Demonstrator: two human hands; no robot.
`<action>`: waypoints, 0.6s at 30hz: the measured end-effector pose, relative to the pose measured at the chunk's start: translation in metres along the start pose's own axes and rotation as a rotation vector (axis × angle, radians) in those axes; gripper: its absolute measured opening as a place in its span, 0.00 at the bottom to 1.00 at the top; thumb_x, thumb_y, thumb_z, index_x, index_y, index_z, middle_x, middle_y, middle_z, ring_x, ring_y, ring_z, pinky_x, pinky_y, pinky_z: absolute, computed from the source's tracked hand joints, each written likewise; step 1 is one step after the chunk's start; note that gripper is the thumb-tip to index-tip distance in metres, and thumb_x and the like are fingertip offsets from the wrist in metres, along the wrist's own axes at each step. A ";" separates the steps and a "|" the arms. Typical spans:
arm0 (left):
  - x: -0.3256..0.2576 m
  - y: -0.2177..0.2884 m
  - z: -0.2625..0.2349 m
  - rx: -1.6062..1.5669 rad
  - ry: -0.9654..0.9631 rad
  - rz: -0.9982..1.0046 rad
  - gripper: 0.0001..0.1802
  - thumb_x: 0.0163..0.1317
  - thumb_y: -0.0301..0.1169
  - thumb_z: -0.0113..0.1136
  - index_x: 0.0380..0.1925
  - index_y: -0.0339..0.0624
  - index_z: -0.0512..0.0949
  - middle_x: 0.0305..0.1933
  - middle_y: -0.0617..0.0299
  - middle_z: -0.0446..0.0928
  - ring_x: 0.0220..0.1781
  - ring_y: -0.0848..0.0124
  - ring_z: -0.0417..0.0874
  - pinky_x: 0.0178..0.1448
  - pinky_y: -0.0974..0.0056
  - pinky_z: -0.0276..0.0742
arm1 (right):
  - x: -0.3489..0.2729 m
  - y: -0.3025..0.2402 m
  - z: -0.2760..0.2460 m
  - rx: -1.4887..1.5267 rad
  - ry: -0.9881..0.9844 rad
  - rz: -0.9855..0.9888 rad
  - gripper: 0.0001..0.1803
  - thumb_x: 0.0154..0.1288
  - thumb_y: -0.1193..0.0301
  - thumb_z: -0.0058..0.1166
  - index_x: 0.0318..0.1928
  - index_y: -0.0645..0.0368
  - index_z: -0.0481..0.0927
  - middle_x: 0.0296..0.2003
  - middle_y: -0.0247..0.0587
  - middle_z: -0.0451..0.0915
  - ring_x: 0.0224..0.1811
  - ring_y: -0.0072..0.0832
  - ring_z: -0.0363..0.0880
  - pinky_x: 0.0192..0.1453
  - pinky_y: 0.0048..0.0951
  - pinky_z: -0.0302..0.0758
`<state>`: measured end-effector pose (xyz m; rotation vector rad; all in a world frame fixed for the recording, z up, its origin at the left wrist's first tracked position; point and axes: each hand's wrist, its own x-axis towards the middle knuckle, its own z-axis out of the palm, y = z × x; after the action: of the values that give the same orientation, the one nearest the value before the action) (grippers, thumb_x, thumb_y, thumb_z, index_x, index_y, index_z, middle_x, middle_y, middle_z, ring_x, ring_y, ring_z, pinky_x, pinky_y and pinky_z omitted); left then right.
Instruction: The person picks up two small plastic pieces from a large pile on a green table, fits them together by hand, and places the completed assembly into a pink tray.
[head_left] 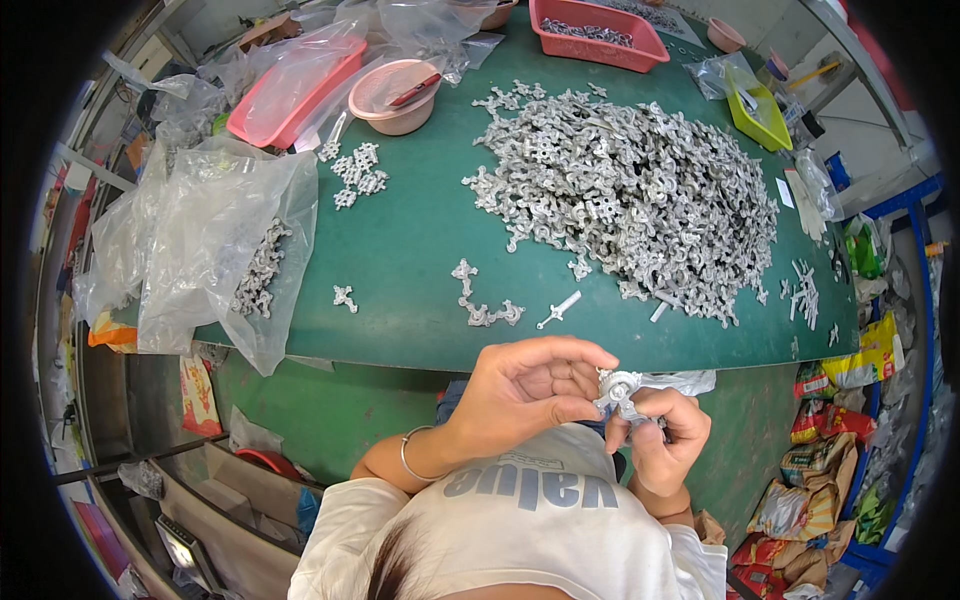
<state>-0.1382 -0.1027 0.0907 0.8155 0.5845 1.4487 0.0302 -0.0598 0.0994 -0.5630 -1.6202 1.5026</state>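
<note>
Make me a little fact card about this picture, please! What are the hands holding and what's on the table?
Left hand: holding a silver-grey piece
Right hand: pinching the same piece's lower end
Table: green
Big heap: silver-grey parts, right of the middle
Pink bowl: far side, left of the heap
Lime-green tray: far right
Clear plastic bag: left side

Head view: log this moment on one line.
left hand: thumb and finger on silvery-grey piece | right hand: holds same piece | green table: heap of grey parts; clear plastic bag at left
</note>
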 end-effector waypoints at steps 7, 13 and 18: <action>0.000 0.000 -0.001 0.044 -0.002 0.015 0.19 0.51 0.14 0.53 0.46 0.28 0.68 0.35 0.57 0.72 0.38 0.74 0.74 0.43 0.70 0.73 | -0.001 0.000 0.001 0.020 -0.005 0.009 0.10 0.58 0.73 0.51 0.28 0.70 0.71 0.22 0.47 0.77 0.19 0.24 0.74 0.23 0.21 0.70; 0.000 0.003 0.002 0.018 0.020 -0.034 0.20 0.52 0.13 0.51 0.47 0.29 0.68 0.35 0.57 0.72 0.38 0.73 0.75 0.43 0.70 0.73 | -0.002 0.003 0.000 0.035 -0.027 -0.006 0.09 0.57 0.73 0.52 0.30 0.70 0.71 0.24 0.49 0.77 0.19 0.24 0.74 0.23 0.21 0.70; 0.001 0.005 0.007 -0.011 0.082 -0.034 0.19 0.51 0.16 0.53 0.46 0.26 0.68 0.32 0.55 0.74 0.34 0.72 0.76 0.40 0.70 0.72 | -0.002 0.002 0.000 0.012 -0.031 0.010 0.09 0.56 0.74 0.52 0.30 0.70 0.71 0.26 0.49 0.78 0.19 0.24 0.75 0.24 0.21 0.71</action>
<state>-0.1359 -0.1033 0.0984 0.7365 0.6488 1.4584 0.0310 -0.0611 0.0967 -0.5446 -1.6331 1.5339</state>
